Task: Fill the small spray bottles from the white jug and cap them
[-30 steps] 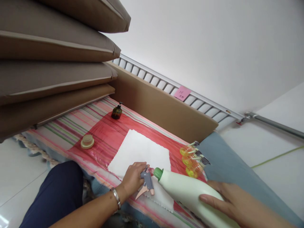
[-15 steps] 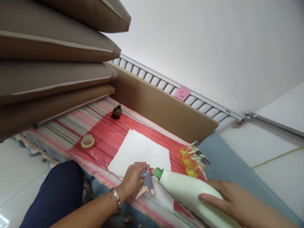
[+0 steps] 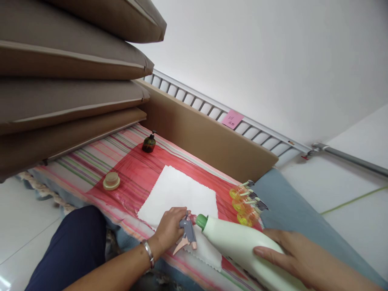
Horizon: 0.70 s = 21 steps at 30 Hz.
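Observation:
My left hand (image 3: pixel 171 226) is closed around a grey trigger spray head (image 3: pixel 188 231) with a pale pink trigger, above a white cloth with zigzag edges (image 3: pixel 178 190). A reddish piece (image 3: pixel 192 219) sits between those fingers and the green tip of a large pale green bottle (image 3: pixel 239 238). Fingers hide most of this piece, so I cannot tell its kind. My right hand (image 3: pixel 291 254) grips the bottle from the right. The bottle lies tilted, its green tip pointing left, touching or very close to the reddish piece. Its base runs out of view.
Several yellow-and-clear pieces with grey tops (image 3: pixel 244 204) stand right of the cloth. A dark pump bottle (image 3: pixel 148 142) and a cream round lid (image 3: pixel 111 181) rest on the red sheet (image 3: pixel 136 169). Stacked brown cushions (image 3: pixel 69 97) rise at left; a brown board (image 3: pixel 206 133) borders the back.

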Tool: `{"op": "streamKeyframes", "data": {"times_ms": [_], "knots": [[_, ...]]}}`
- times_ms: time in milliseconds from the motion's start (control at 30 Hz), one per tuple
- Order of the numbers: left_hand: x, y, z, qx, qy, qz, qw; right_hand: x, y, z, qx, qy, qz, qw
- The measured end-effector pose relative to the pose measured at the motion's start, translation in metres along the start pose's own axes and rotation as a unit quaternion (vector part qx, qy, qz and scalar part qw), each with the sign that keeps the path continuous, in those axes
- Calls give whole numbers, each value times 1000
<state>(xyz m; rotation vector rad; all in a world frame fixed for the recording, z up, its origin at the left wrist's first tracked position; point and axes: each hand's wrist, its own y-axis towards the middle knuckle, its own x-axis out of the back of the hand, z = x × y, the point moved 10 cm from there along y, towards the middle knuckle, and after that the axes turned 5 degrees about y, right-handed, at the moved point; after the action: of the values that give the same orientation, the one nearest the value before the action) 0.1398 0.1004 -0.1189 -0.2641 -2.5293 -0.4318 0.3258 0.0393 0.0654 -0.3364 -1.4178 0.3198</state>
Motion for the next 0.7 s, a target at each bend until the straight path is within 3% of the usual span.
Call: {"op": "streamKeyframes", "data": {"times_ms": [700], "knots": [[0,0,1,-13,-7,-12,1000,0,6,-4,11,-3,-1,1000]]}}
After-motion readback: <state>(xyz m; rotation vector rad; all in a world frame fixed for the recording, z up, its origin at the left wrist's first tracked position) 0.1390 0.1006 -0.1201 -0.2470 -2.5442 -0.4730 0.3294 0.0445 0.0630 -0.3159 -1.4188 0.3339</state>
